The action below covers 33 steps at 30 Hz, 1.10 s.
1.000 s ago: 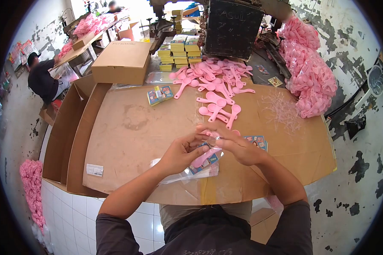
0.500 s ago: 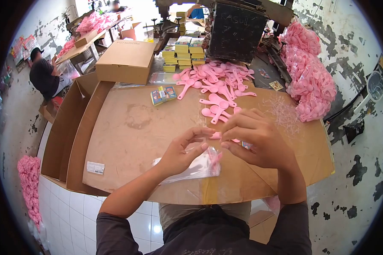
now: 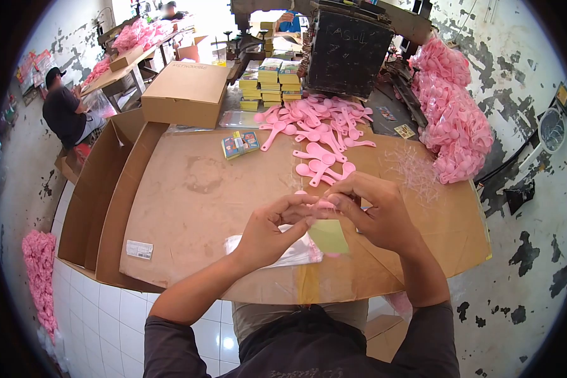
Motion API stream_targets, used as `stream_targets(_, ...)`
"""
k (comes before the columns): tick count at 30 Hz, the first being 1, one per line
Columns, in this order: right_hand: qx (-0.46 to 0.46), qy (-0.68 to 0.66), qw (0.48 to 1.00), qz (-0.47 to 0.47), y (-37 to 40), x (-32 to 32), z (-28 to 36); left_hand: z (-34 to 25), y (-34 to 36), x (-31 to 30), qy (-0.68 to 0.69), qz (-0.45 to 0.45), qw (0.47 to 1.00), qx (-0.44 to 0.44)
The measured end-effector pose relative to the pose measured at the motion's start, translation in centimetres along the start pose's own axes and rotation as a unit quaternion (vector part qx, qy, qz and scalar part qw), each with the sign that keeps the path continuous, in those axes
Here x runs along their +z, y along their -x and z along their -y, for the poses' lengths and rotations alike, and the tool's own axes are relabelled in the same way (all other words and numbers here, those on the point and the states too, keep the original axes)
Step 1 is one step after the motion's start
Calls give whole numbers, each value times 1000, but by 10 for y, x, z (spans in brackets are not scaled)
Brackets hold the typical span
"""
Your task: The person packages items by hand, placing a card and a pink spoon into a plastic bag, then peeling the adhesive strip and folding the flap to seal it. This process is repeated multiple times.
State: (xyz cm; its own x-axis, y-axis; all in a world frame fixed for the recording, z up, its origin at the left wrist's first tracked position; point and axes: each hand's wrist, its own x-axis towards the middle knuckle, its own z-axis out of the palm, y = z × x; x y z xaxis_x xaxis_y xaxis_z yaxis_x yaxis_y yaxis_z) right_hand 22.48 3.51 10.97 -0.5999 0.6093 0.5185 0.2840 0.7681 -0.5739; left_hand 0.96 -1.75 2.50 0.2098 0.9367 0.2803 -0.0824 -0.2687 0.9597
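My left hand [image 3: 269, 228] and my right hand [image 3: 379, 213] meet over the near middle of the table, fingers closed at the top of what looks like a clear plastic bag. A pale yellow-green card [image 3: 329, 237] hangs below the fingertips, with a bit of pink under its lower edge. The bag's film is hard to make out. Under my left hand lies a stack of clear plastic bags [image 3: 298, 254] with pinkish edges. Just beyond my hands are loose pink measuring spoons [image 3: 321, 165], spreading back into a larger pile.
A banded pack of cards [image 3: 240, 145] lies beyond my left hand, with stacked card packs [image 3: 271, 79] behind. A closed carton [image 3: 186, 91] and an open box [image 3: 89, 195] stand left. Bagged pink spoons [image 3: 453, 120] heap right, near plastic scraps [image 3: 416, 165]. Another person [image 3: 69, 110] sits far left.
The yellow-green card has come into view, hanging between my hands. My right hand has moved slightly down and left, its fingers now pinched closer to my left hand.
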Motion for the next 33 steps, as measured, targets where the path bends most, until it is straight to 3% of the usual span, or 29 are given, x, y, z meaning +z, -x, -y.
stream_targets(3,0,19,998,-57,5,10,-7,4,0,2,13,-32,999,3)
stream_targets(6,-166,174,963,-126,-1,15,-4,-5,-1,4,34,-50,998,-11)
stream_targets(8,-190,246,946,-92,1,20,3,-12,0,6,4,-61,998,-11)
stream_targets(11,-226,331,914,-58,0,28,1,-3,4,4,-168,-61,981,78)
stream_targets(15,-269,398,876,-45,4,35,-10,-7,2,4,-244,-43,965,91)
stream_targets(18,-210,375,902,-46,3,35,-13,-12,2,5,-268,-1,961,63)
stream_targets(21,-100,292,943,-126,-7,6,-26,-14,1,2,-249,15,967,49)
stream_targets(23,25,50,993,-107,-5,-22,-34,-11,2,0,-194,2,981,23)
stream_targets(25,175,-227,957,30,22,-72,-61,-3,0,-5,-135,-8,991,-3)
stream_targets(27,129,-453,879,73,51,-125,-116,-2,-2,-9,-108,-18,994,-19)
stream_targets(28,197,-336,921,29,55,-135,-136,-4,-2,-9,-110,-23,993,-23)
stream_targets(30,318,-81,943,-60,64,-145,-173,-5,-1,-8,-100,-28,994,-26)
stream_targets(31,267,168,947,-55,85,-147,-202,-4,-1,-8,-89,-29,995,-23)
stream_targets(32,200,405,891,-47,113,-145,-236,-4,-2,-7,-80,-30,996,-22)
stream_targets(33,123,616,777,-37,129,-143,-252,-5,-2,-7,-83,-30,996,-23)
